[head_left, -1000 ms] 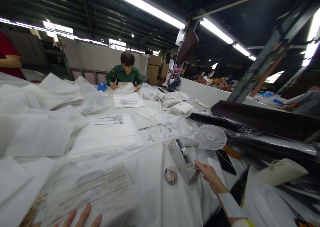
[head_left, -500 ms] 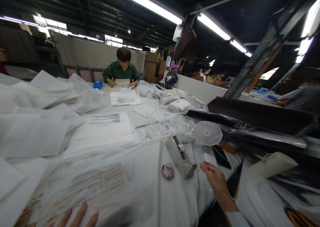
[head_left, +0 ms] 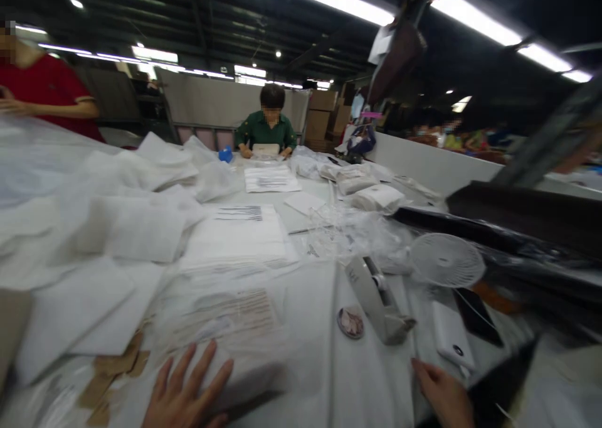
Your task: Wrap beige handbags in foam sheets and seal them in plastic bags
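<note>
My left hand (head_left: 188, 387) lies with fingers spread on a package in a clear plastic bag (head_left: 249, 327), through which printed lines show. My right hand (head_left: 444, 390) is at the table's near right, thumb and fingers pinched together; whatever is between them is too small to make out. Just beyond it stands a grey tape dispenser (head_left: 382, 305) with a roll in it. Left of the dispenser is a small round dish (head_left: 350, 322) with pinkish-grey contents.
White sheets (head_left: 136, 224) and bags pile up on the left, with brown paper pieces (head_left: 110, 374) nearer. A white fan (head_left: 446, 260), a white device (head_left: 452, 337) and a phone (head_left: 477, 315) lie right. Across the table a person in green (head_left: 266, 130) works; another in red (head_left: 47, 92) stands left.
The view has swung left, bringing the person in red into sight. My right hand has drawn back toward me from the dispenser's tip. More of my left hand shows on the bagged package.
</note>
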Demonstrator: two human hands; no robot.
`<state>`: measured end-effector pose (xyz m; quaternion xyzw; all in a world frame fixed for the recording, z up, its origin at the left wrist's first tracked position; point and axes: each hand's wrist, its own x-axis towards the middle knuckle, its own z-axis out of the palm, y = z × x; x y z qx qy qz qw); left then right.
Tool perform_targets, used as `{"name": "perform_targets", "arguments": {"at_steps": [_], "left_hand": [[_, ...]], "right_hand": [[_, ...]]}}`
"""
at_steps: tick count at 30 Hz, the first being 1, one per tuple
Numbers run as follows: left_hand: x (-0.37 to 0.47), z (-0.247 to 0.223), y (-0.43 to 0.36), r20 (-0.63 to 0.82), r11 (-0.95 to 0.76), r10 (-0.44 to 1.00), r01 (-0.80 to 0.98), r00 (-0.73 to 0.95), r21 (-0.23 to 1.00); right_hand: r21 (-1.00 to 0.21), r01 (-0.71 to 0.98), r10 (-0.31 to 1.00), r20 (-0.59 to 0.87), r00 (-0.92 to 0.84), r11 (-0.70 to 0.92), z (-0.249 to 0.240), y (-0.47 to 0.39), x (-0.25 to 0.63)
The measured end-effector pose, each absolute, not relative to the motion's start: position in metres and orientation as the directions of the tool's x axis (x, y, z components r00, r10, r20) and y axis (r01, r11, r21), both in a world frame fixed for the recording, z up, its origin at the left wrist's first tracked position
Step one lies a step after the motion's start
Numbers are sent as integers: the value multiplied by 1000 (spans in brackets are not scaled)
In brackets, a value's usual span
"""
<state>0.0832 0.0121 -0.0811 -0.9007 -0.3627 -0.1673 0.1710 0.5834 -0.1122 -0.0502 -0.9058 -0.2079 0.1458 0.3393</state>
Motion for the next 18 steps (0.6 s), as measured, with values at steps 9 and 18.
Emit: {"name": "perform_targets", "arguments": {"at_steps": [9,18], "left_hand": [[88,-61,8,335,-644,694,758,637,-107],[89,-56,7,269,-629,740,776,617,-47]], "right_hand": [[-667,744,962,-180,-203,32,80,-14,453],[-415,666,575,-337,-746,620,83,95,365]]}}
